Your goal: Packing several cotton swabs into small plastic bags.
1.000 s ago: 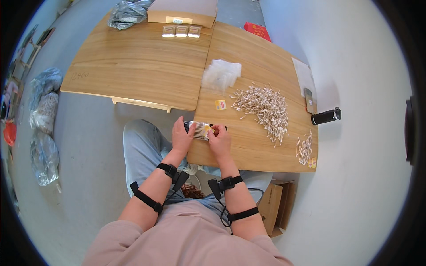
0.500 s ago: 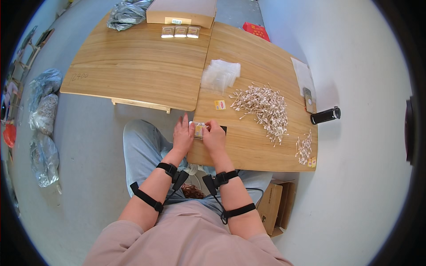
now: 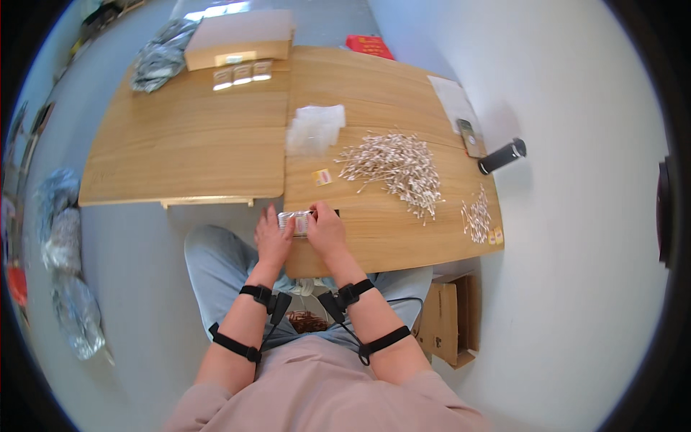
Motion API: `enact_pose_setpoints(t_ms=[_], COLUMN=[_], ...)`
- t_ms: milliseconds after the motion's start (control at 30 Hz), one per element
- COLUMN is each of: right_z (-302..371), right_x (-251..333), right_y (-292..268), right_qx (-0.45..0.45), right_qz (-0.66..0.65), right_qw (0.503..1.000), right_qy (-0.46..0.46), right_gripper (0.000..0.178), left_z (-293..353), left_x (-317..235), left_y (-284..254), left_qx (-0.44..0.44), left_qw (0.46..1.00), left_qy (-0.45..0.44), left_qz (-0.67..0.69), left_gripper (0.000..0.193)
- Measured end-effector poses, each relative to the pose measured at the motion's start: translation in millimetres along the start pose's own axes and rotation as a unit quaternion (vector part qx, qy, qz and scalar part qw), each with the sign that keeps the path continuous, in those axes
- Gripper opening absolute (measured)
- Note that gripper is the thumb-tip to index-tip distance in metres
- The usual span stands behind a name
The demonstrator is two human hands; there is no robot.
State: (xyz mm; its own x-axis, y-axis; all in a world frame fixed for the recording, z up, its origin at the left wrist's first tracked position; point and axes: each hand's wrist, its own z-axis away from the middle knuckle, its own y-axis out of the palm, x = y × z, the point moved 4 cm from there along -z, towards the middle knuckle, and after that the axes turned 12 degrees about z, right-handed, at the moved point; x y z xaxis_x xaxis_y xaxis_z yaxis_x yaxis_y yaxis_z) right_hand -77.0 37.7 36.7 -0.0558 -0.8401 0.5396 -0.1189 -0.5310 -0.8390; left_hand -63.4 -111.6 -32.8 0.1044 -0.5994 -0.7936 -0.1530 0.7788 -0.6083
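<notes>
A small clear packet of cotton swabs [image 3: 294, 224] lies at the near edge of the wooden table, between my two hands. My left hand [image 3: 273, 236] steadies its left end, thumb on the packet and fingers stretched forward. At the other end my right hand [image 3: 327, 230] grips the packet with bent fingers, hiding that end. A dark flat object [image 3: 336, 213] shows partly beyond my right fingers. Just past the hands rests a yellow card [image 3: 322, 177]. A large heap of loose cotton swabs [image 3: 396, 169] spreads to the right.
Clear plastic bags [image 3: 317, 128] lie beyond the card. A smaller swab pile [image 3: 476, 218], yellow cards [image 3: 496, 235], a black bottle [image 3: 502, 156] and a phone [image 3: 471, 138] sit along the right side. Three filled packets [image 3: 242, 73] stand before a cardboard box [image 3: 241, 39] at the back.
My view has turned, shifting the tabletop things leftward in the picture. Both hands stay at the packet, and more of its swabs show between them.
</notes>
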Motion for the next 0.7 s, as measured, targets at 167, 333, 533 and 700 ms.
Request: enact_pose_setpoints(t_ms=[167,333,533,700], right_z=[-8.8,-3.2,2.1,24.9], right_x=[-80.7,-172.6,-210.5,-162.3], right_y=[-59.0,-124.8,-110.6,-76.8], right_qx=[-0.225,-0.312,-0.175,-0.156], right_qz=[0.120,0.208,0.274,0.274], right_qw=[0.966,0.926,0.944,0.948], right_qy=[-0.043,0.046,0.046,0.041], right_gripper=[0.020,0.037,0.055,0.059], left_z=[-1.5,13.0,35.5,39.0], left_x=[-18.7,-67.8,-109.3,-115.9], left_y=[-12.8,-9.2,48.2,54.1], left_qx=[0.007,-0.036,0.110,0.145], left_qw=[0.998,0.970,0.941,0.937], left_qy=[-0.001,0.232,0.319,0.313], left_qz=[-0.058,-0.057,-0.039,-0.058], left_gripper=[0.069,0.062,0.060,0.057])
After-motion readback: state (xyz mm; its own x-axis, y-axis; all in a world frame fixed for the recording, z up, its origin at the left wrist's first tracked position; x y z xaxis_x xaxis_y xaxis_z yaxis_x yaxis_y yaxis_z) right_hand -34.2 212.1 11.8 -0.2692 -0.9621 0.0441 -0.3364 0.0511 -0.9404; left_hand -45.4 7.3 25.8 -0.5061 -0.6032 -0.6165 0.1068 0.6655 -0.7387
